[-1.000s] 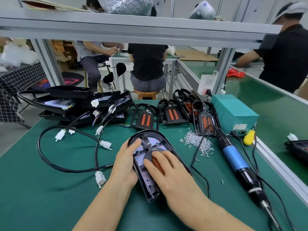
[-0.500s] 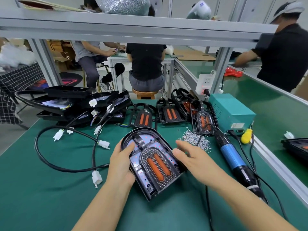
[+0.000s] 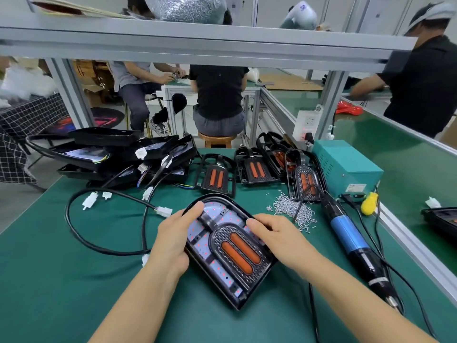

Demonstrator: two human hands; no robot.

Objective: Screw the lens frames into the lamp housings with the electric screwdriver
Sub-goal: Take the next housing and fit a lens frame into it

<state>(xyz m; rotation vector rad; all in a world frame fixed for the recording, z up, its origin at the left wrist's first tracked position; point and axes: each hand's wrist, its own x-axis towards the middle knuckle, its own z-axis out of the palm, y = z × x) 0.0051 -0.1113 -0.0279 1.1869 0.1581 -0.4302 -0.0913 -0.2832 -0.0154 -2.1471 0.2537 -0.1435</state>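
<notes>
A black lamp housing [image 3: 223,280] lies flat on the green mat in the middle of the head view. A black lens frame with two orange bars [image 3: 238,251] sits inside it. My left hand [image 3: 173,238] grips the housing's left edge, thumb on its upper rim. My right hand [image 3: 277,235] holds the right edge, fingers curled over the rim beside the lens frame. The electric screwdriver [image 3: 346,233], blue and black, lies untouched on the mat to the right, tip towards me.
A pile of small screws [image 3: 291,211] lies between housing and screwdriver. Three more lens frames [image 3: 215,178] stand behind, beside a teal power box [image 3: 346,167]. Stacked black housings [image 3: 118,154] with black cables [image 3: 81,233] fill the back left. People work at benches beyond.
My right hand lifted off the lens frame, swung out to the right, and has come back onto the housing's right edge. The housing has turned slightly under my left hand.
</notes>
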